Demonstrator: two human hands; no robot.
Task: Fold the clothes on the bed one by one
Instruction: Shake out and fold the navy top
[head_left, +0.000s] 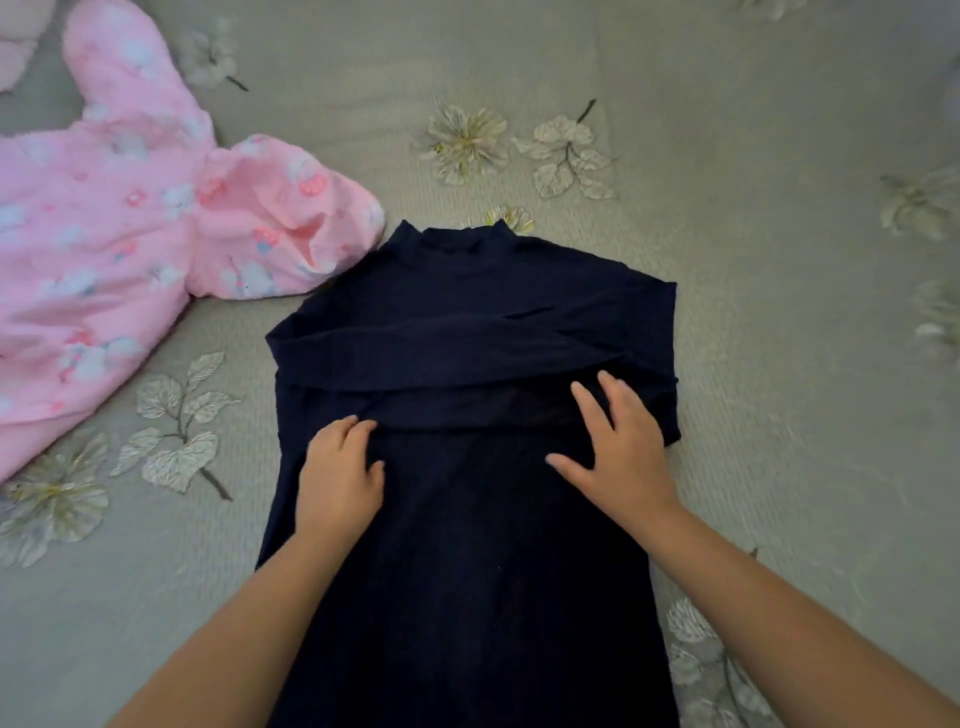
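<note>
A dark navy high-neck garment (467, 545) lies flat on the bed, collar away from me, with both sleeves folded across its chest. My left hand (337, 473) rests on the cloth just below the folded sleeves, its fingers bent against the fabric. My right hand (618, 447) lies flat with fingers spread on the right side of the sleeve fold. A pink fleece garment (104, 234) with a cartoon print lies spread out at the left, its hood touching the navy garment's shoulder.
The bed is covered by a grey-green bedspread (779, 312) with embroidered pale flowers and leaves. Open bedspread stretches to the right and beyond the navy garment's collar.
</note>
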